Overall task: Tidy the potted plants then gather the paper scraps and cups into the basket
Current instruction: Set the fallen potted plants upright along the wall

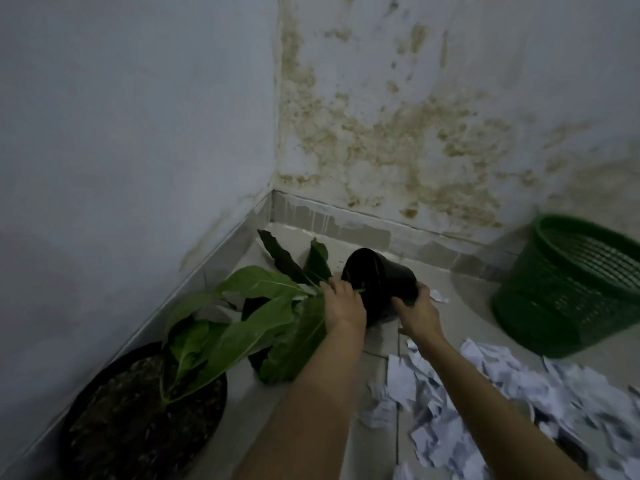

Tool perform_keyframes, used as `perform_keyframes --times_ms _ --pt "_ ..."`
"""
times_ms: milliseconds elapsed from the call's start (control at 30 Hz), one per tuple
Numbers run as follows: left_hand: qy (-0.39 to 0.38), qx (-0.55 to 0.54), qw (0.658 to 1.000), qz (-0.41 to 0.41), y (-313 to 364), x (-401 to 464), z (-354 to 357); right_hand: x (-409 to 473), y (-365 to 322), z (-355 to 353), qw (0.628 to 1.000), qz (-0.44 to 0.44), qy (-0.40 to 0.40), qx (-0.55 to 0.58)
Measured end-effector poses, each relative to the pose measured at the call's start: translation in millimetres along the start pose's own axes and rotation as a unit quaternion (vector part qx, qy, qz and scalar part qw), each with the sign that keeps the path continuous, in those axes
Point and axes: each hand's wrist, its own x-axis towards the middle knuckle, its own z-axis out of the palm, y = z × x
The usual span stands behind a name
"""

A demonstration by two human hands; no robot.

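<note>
Corner of a room: left wall [121,116] is plain pale blue-grey paint, with a faint yellowish streak low down near the skirting. Right wall [519,64] has the same paint but is covered in yellow-brown blotchy stains [398,140], densest next to the corner seam and spreading right and down toward the floor. A grey tiled skirting strip [346,226] runs along the base of both walls, with pale drip marks on it near the corner, and it meets a light tiled floor [377,341] with thin grout lines.
</note>
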Motion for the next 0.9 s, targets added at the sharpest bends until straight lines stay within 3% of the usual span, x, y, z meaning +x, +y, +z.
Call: perform_keyframes --times_ms 200,400,500,600,700,833,900 --pt "-0.009 -0.018 1.000 0.014 -22.7 2.7 14.7 17.5 5.5 33.1 0.993 -0.002 -0.009 -0.122" --pt "0.001 -0.041 0.999 0.008 -32.1 -0.7 10.4 18.6 7.9 36.5 0.994 0.000 0.050 -0.102" --pt "0.022 -0.069 0.997 0.014 -30.2 -1.9 4.3 16.9 6.6 31.2 0.996 0.006 0.064 -0.061" --pt "0.057 -0.099 0.993 0.026 -28.3 -5.3 2.8 22.9 1.3 26.1 0.993 0.076 0.052 0.078" --pt "0.104 -0.086 0.990 0.030 -31.9 -8.7 0.6 26.6 -0.1 26.9 0.954 0.150 -0.014 0.259" --pt "0.168 -0.026 0.984 0.052 -40.4 -11.5 -2.1 13.5 2.8 41.9 0.850 0.226 -0.066 0.470" --pt "0.163 0.018 0.984 0.065 -43.0 -13.5 -1.1 -1.4 0.6 51.4 0.817 0.240 -0.112 0.512"
